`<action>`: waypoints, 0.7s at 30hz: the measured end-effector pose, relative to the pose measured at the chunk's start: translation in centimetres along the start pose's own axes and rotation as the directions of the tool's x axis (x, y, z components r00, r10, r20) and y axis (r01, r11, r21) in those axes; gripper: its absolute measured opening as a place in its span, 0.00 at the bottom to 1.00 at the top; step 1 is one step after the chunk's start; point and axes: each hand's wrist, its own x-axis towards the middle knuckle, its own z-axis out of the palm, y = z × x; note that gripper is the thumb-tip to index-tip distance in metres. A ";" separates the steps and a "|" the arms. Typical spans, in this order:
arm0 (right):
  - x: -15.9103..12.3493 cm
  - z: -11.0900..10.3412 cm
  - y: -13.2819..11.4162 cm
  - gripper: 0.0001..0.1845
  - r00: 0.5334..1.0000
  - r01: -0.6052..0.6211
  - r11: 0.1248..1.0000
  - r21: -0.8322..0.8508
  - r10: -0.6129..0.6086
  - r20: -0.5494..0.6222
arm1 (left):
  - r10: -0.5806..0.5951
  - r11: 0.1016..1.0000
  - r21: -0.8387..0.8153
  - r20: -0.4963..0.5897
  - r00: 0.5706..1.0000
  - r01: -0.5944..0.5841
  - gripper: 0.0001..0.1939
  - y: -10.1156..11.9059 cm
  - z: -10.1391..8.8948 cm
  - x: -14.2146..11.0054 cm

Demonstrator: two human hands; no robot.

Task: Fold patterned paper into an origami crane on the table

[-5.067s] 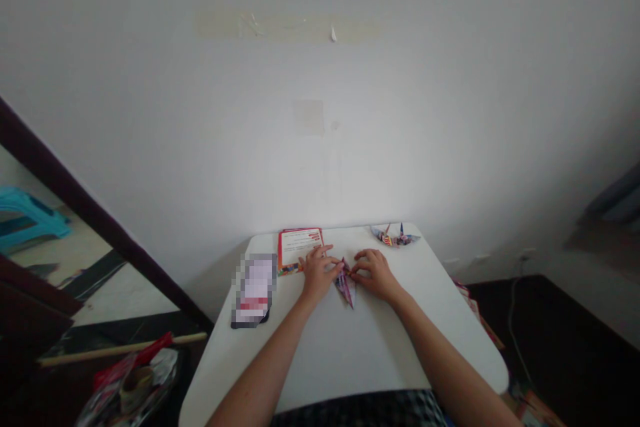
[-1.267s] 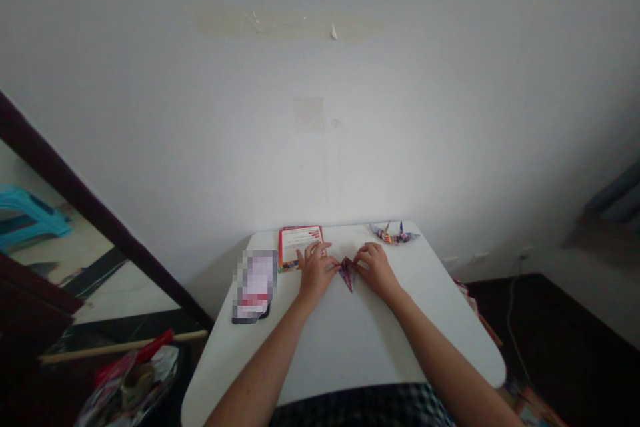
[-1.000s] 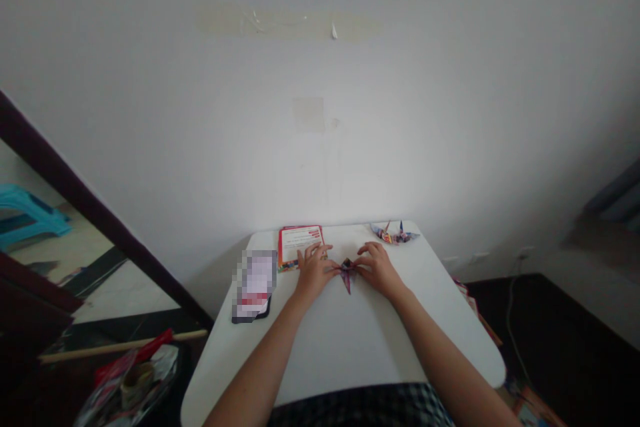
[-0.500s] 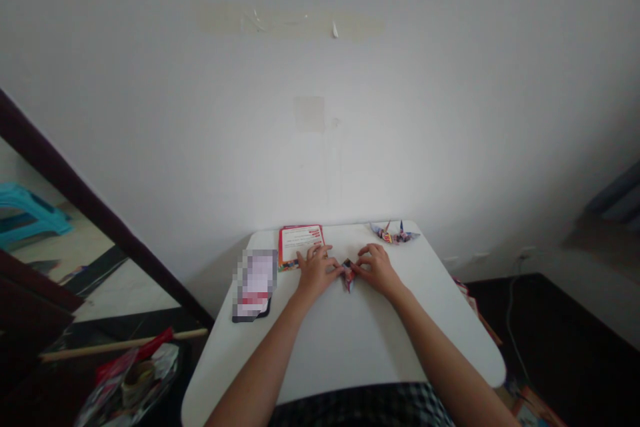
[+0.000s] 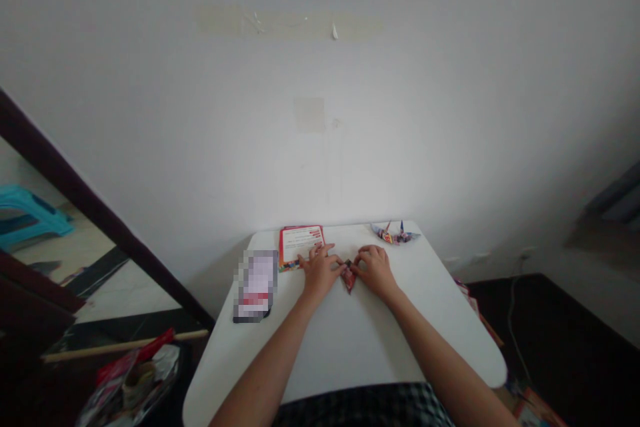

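The small folded paper (image 5: 349, 280) lies mid-table, its point toward the person; the left hand (image 5: 321, 272) and the right hand (image 5: 374, 271) each pinch an upper edge between thumb and finger; much of the folding looks done, since the piece is compact and diamond-like; flat, it has no raised points like the paper figures (image 5: 395, 237) at the table's (image 5: 355, 353) far right corner, so some shaping seems left; printed cards (image 5: 300, 240) and a blurred phone (image 5: 256, 283) lie leftward.
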 end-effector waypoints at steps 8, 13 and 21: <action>0.2 -0.3 -0.8 0.08 0.993 -0.098 0.993 -0.060 0.101 0.056 | 0.016 0.999 0.028 0.010 1.000 -0.016 0.07 0.1 0.1 0.1; 0.8 0.3 -0.9 0.11 0.978 -0.171 0.982 -0.080 0.179 0.106 | -0.021 0.997 0.075 0.037 0.999 0.018 0.05 0.3 0.2 0.4; 1.1 0.4 -0.8 0.12 0.963 -0.216 0.972 -0.091 0.227 0.147 | -0.058 0.994 0.098 0.105 0.993 0.047 0.07 0.0 -0.2 1.0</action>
